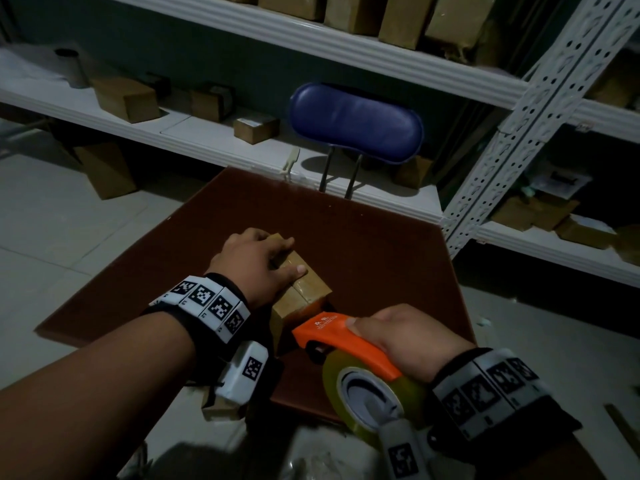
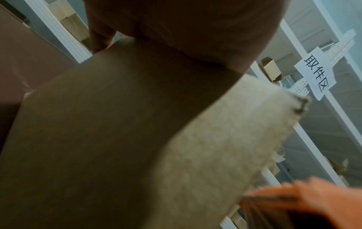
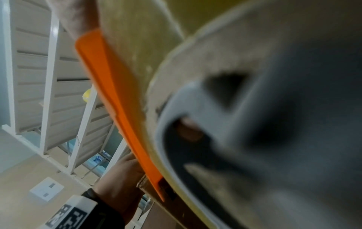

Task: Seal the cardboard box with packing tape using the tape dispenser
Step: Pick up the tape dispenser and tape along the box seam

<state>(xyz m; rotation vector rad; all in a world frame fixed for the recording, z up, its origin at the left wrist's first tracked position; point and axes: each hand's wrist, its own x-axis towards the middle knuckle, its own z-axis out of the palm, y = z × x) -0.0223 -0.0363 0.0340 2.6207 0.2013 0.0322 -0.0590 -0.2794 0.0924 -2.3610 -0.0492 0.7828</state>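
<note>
The small cardboard box [image 1: 299, 289] sits near the middle of the brown counter [image 1: 381, 244]. The left hand [image 1: 254, 259] lies flat on its top, fingers straight, pressing it down. The right hand [image 1: 412, 341] grips the orange tape dispenser [image 1: 341, 339], whose nose meets the box's near end; its tape roll [image 1: 372, 396] overhangs the counter's near edge. Bare counter stretches beyond the box toward a blue chair [image 1: 356, 124]. White shelves [image 1: 194, 133] behind carry more boxes.
</note>
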